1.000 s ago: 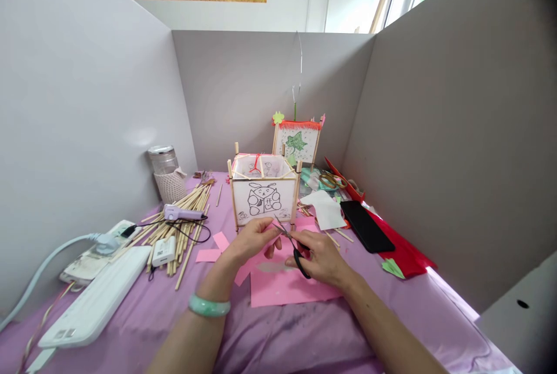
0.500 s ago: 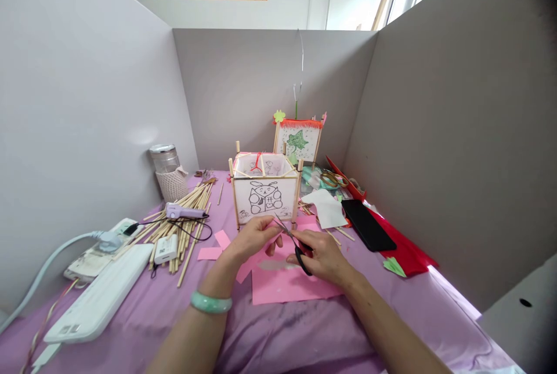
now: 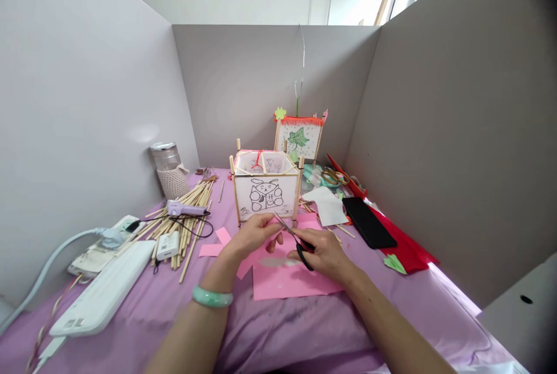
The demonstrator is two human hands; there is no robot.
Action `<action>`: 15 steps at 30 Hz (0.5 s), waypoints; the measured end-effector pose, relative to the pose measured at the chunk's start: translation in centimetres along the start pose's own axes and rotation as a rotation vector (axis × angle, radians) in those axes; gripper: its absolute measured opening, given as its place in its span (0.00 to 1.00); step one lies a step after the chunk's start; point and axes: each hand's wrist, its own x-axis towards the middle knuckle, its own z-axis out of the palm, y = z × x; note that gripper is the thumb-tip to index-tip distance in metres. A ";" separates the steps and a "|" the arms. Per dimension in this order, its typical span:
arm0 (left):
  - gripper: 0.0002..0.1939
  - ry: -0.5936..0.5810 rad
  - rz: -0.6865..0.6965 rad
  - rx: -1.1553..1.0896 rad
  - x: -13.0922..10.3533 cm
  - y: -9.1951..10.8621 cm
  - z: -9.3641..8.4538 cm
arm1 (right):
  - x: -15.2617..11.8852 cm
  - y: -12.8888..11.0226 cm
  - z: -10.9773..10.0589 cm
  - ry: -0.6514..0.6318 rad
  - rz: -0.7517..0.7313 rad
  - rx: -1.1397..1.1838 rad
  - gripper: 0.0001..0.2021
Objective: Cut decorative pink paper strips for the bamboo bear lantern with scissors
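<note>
My right hand [image 3: 322, 253] grips a pair of scissors [image 3: 303, 252] by its black handles, the blades pointing up and left. Fingers pinched together, my left hand [image 3: 257, 235] is at the blade tips; whatever it holds is too small to make out. Below both hands lies a sheet of pink paper [image 3: 289, 284] with a greyish patch, and smaller pink strips [image 3: 211, 250] are to its left. Just behind the hands stands a lantern [image 3: 267, 191] of wooden sticks and white panels, with a bear-like line drawing on its front and a red cord on top.
A second lantern [image 3: 299, 136] with a green leaf stands at the back. On the left are wooden sticks [image 3: 191, 200], a lilac glue gun [image 3: 185, 209], a white power bank [image 3: 104, 290] and a jar [image 3: 167, 168]. A black phone [image 3: 368, 222] and red material [image 3: 402, 246] lie right.
The view has tilted slightly, so the scene sits a little higher. Both hands and the scissors keep nearly the same pose.
</note>
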 end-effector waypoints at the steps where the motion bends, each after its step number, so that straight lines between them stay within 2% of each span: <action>1: 0.13 -0.003 0.002 -0.001 0.0 -0.1 0.0 | 0.0 0.0 0.0 0.001 -0.001 0.004 0.24; 9: 0.13 -0.018 0.007 0.017 0.0 -0.1 -0.1 | 0.0 0.4 0.1 0.009 -0.011 -0.007 0.23; 15: 0.14 0.005 -0.039 -0.087 0.0 -0.2 -0.4 | -0.2 0.9 0.3 0.033 -0.051 -0.051 0.24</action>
